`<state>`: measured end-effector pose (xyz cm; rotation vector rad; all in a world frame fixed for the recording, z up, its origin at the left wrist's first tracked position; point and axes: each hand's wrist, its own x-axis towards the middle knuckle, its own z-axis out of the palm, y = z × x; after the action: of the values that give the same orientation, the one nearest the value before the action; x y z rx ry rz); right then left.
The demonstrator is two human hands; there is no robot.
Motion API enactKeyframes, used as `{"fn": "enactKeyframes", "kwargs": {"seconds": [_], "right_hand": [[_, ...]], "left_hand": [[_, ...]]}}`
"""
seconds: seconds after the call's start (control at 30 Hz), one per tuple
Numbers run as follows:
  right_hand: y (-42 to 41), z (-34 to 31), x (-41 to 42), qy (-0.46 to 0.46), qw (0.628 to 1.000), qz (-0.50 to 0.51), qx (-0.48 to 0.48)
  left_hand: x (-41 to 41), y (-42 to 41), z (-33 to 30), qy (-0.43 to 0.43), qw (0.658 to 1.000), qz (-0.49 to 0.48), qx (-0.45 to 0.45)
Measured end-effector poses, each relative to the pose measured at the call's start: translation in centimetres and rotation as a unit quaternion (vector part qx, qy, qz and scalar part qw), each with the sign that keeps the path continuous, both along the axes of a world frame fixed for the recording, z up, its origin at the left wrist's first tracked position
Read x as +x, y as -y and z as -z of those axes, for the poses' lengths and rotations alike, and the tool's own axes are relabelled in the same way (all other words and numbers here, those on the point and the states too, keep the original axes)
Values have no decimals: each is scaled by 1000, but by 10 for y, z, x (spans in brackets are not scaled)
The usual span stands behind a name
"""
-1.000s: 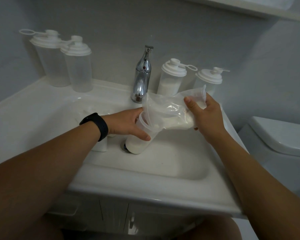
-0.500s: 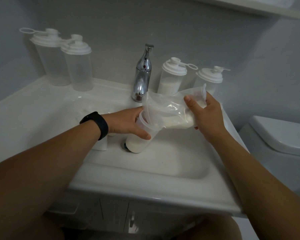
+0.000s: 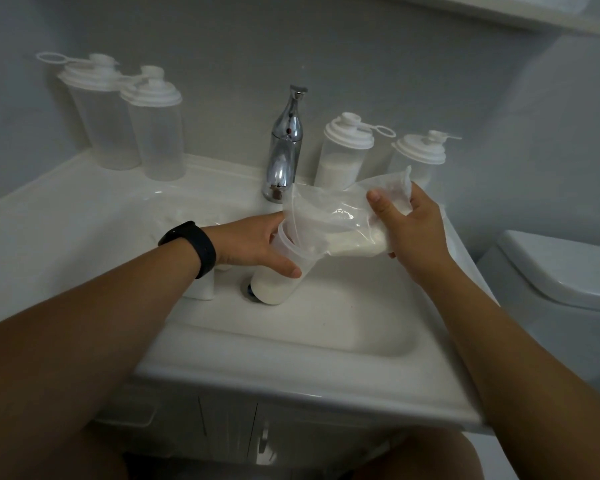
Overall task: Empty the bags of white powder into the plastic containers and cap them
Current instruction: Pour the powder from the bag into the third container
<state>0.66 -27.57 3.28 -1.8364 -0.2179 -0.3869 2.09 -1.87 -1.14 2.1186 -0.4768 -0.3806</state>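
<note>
The left hand (image 3: pixel 257 245) gripped the tilted open container (image 3: pixel 279 271) in the sink basin (image 3: pixel 343 327). The right hand (image 3: pixel 409 230) clutched the limp powder bag (image 3: pixel 329 220), its mouth tucked into the container beside the left fingers. The slippery film probably required holding at the closed end.

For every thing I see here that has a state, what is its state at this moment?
Bag: open, tipped, mouth in the open container, powder still inside.
Open container: uncapped, tilted in the sink, partly filled.
Left hand: grips the open container.
Right hand: holds the bag.
Two left containers: capped, empty.
Tap: off.
</note>
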Motion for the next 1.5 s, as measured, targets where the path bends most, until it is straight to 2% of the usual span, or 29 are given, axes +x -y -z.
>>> {"fn": "enactKeyframes", "kwargs": {"seconds": [1.5], "right_hand": [[2,2,5,17,1000,-14,8]], "left_hand": [[-5,2,-4,-11,1000,-1,-8]]}}
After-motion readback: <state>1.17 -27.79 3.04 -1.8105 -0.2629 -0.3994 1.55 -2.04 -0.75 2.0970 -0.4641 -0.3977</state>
